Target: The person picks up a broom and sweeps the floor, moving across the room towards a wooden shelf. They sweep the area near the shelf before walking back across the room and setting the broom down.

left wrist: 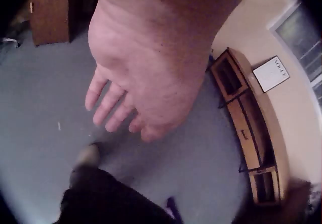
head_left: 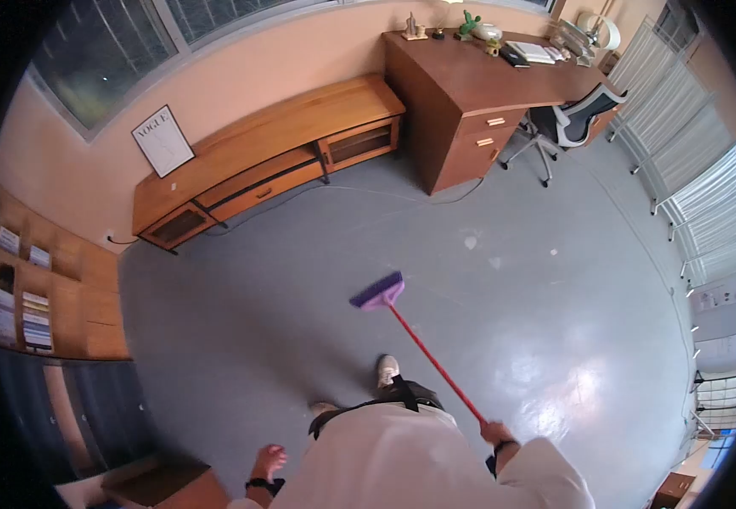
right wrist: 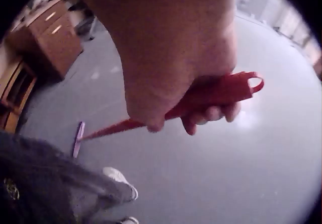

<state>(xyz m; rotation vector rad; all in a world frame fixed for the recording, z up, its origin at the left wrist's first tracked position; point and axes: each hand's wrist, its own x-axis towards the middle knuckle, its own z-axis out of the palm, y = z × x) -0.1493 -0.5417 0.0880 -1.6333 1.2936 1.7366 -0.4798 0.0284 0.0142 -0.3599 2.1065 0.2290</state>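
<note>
My right hand [head_left: 495, 433] grips a broom by the top end of its red handle [head_left: 436, 365]. In the right wrist view the fingers curl round the handle close to its hanging loop [right wrist: 258, 84]. The handle slants forward and left to the purple broom head [head_left: 379, 292], which is down at the grey floor ahead of my feet. My left hand [head_left: 269, 461] hangs at my left side and holds nothing. Its fingers [left wrist: 114, 107] are loosely extended in the left wrist view, with floor behind them.
A low wooden cabinet [head_left: 275, 140] runs along the wall, a framed VOGUE print [head_left: 162, 141] on it. Right of it stands a brown desk [head_left: 444, 76] with an office chair [head_left: 567, 123]. White folding screens [head_left: 682, 144] line the right side; a bookshelf [head_left: 88, 288] is at left. A cable crosses the floor.
</note>
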